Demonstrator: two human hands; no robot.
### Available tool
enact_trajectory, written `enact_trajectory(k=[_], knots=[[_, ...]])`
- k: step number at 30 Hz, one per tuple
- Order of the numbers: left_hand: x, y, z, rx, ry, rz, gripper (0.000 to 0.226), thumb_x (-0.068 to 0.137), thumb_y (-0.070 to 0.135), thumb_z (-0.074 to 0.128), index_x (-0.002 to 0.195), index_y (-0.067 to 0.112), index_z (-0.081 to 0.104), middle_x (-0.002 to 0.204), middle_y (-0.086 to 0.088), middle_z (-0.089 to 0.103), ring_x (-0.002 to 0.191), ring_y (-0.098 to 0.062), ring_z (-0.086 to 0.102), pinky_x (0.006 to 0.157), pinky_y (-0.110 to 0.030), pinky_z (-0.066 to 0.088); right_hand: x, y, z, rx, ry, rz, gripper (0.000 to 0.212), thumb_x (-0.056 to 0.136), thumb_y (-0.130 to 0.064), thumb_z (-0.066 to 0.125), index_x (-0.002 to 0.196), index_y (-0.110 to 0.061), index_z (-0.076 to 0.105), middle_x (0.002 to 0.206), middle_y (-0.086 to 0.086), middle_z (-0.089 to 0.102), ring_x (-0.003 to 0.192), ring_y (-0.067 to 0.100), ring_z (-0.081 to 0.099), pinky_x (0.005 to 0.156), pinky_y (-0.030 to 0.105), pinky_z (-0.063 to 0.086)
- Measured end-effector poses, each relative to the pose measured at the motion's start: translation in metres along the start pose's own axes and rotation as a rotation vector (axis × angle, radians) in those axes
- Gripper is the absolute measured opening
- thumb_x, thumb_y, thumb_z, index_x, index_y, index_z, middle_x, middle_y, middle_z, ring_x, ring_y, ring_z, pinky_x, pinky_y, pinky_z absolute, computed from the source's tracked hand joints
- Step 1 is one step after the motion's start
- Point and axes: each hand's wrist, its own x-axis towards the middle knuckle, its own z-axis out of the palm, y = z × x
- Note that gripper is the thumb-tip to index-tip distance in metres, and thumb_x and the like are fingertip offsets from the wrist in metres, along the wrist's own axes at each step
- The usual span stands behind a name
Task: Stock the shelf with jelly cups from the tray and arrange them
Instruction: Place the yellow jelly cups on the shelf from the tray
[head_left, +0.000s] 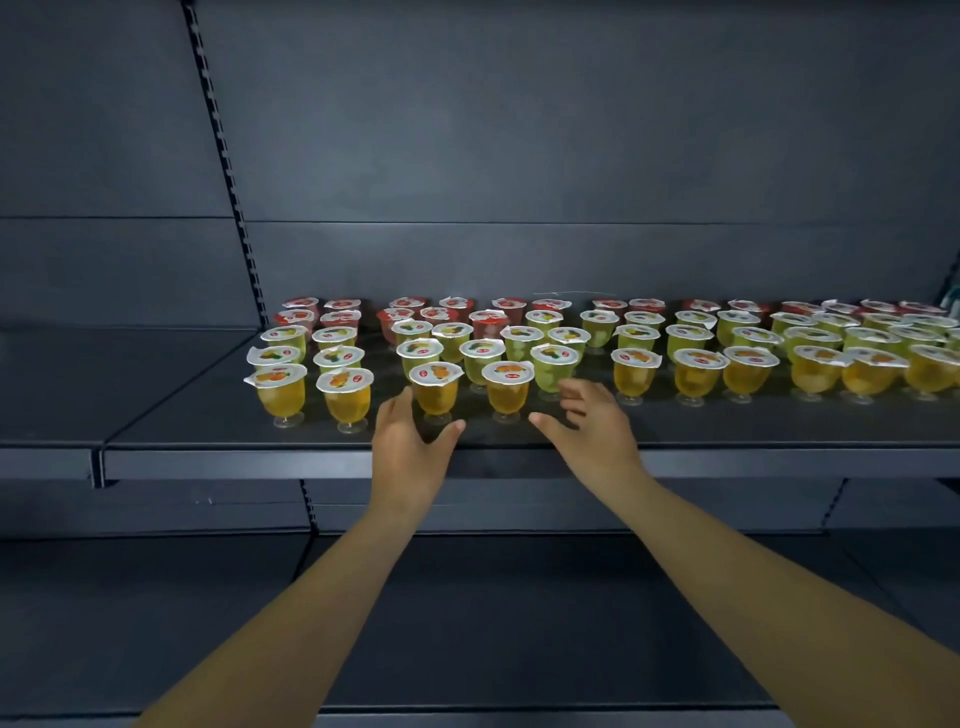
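Both hands hover at the shelf's (519, 457) front edge, fingers released: left hand (410, 447) and right hand (592, 426) flanking 2 orange jelly cups (470, 389).

Shelf: the dark metal shelf (234, 431) in front of me, its front lip level.
On it: jelly cups (571, 343) standing upright in rows, sealed lids up.
Order: orange cups nearest me, green behind, red at the back panel.
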Motion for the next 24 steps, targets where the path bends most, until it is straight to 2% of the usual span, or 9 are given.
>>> enact_trajectory(k=[4, 6, 8, 10, 13, 15, 18, 22, 24], knots=[[-0.034, 0.008, -0.007, 0.133, 0.03, 0.151, 0.059, 0.081, 0.024, 0.073, 0.133, 0.01, 0.049, 0.129, -0.005, 0.048, 0.119, -0.019, 0.047, 0.094, -0.023, 0.038, -0.022, 0.013, -0.04, -0.232, 0.021, -0.2, 0.051, 0.084, -0.03, 0.069, 0.13, -0.016, 0.051, 0.13, 0.0, 0.046, 0.12, 0.015, 0.045, 0.098, 0.029, 0.041], [-0.048, 0.016, -0.004, 0.281, 0.006, 0.315, 0.059, 0.077, 0.026, 0.077, 0.128, 0.007, 0.053, 0.124, -0.007, 0.052, 0.114, -0.023, 0.052, 0.091, -0.032, 0.047, -0.035, 0.02, -0.062, -0.378, 0.013, -0.309, 0.054, 0.083, -0.033, 0.07, 0.131, -0.015, 0.051, 0.132, 0.0, 0.045, 0.124, 0.015, 0.039, 0.1, 0.025, 0.034], [-0.062, 0.026, 0.004, 0.455, -0.055, 0.431, 0.065, 0.068, 0.028, 0.083, 0.122, 0.003, 0.057, 0.118, -0.013, 0.057, 0.107, -0.031, 0.058, 0.088, -0.04, 0.052, -0.048, 0.032, -0.084, -0.5, 0.011, -0.38, 0.058, 0.08, -0.035, 0.073, 0.13, -0.013, 0.052, 0.133, 0.004, 0.046, 0.126, 0.021, 0.039, 0.104, 0.035, 0.036], [-0.077, 0.04, 0.015, 0.6, -0.121, 0.485, 0.071, 0.06, 0.033, 0.088, 0.118, 0.003, 0.06, 0.115, -0.015, 0.06, 0.103, -0.034, 0.062, 0.085, -0.043, 0.052, -0.064, 0.047, -0.105, -0.613, -0.014, -0.4, 0.063, 0.079, -0.041, 0.072, 0.132, -0.013, 0.051, 0.136, 0.007, 0.045, 0.129, 0.025, 0.038, 0.106, 0.044, 0.036], [-0.105, 0.06, 0.039, 0.725, -0.227, 0.517, 0.075, 0.058, 0.039, 0.087, 0.12, 0.007, 0.06, 0.121, -0.014, 0.06, 0.107, -0.033, 0.062, 0.086, -0.042, 0.051, -0.088, 0.074, -0.136, -0.716, -0.055, -0.383, 0.067, 0.079, -0.047, 0.069, 0.135, -0.016, 0.048, 0.142, 0.007, 0.04, 0.133, 0.027, 0.035, 0.107, 0.045, 0.032], [-0.128, 0.073, 0.058, 0.744, -0.295, 0.525, 0.073, 0.068, 0.041, 0.081, 0.129, 0.01, 0.055, 0.132, -0.013, 0.053, 0.118, -0.032, 0.055, 0.095, -0.041, 0.046, -0.105, 0.096, -0.154, -0.751, -0.076, -0.368, 0.069, 0.079, -0.049, 0.069, 0.136, -0.017, 0.047, 0.143, 0.008, 0.04, 0.132, 0.027, 0.034, 0.105, 0.048, 0.036], [-0.163, 0.084, 0.091, 0.747, -0.424, 0.507, 0.068, 0.091, 0.044, 0.055, 0.147, 0.018, 0.026, 0.153, -0.005, 0.023, 0.14, -0.024, 0.024, 0.113, -0.034, 0.021, -0.13, 0.13, -0.177, -0.773, -0.14, -0.328, 0.069, 0.08, -0.05, 0.068, 0.137, -0.017, 0.047, 0.145, 0.008, 0.039, 0.134, 0.028, 0.035, 0.103, 0.048, 0.036], [-0.211, 0.077, 0.141, 0.76, -0.543, 0.455, 0.068, 0.096, 0.046, 0.045, 0.15, 0.02, 0.013, 0.155, -0.002, 0.013, 0.143, -0.02, 0.012, 0.115, -0.031, 0.013, -0.163, 0.185, -0.194, -0.774, -0.233, -0.277, 0.071, 0.08, -0.051, 0.067, 0.138, -0.016, 0.046, 0.145, 0.008, 0.039, 0.135, 0.029, 0.036, 0.105, 0.05, 0.035], [-0.234, 0.068, 0.167, 0.766, -0.628, 0.41, 0.068, 0.096, 0.044, 0.045, 0.15, 0.02, 0.012, 0.156, -0.002, 0.011, 0.144, -0.021, 0.01, 0.115, -0.032, 0.012, -0.178, 0.212, -0.199, -0.769, -0.296, -0.236, 0.072, 0.083, -0.053, 0.062, 0.142, -0.019, 0.039, 0.15, 0.005, 0.032, 0.139, 0.026, 0.028, 0.109, 0.045, 0.029]])
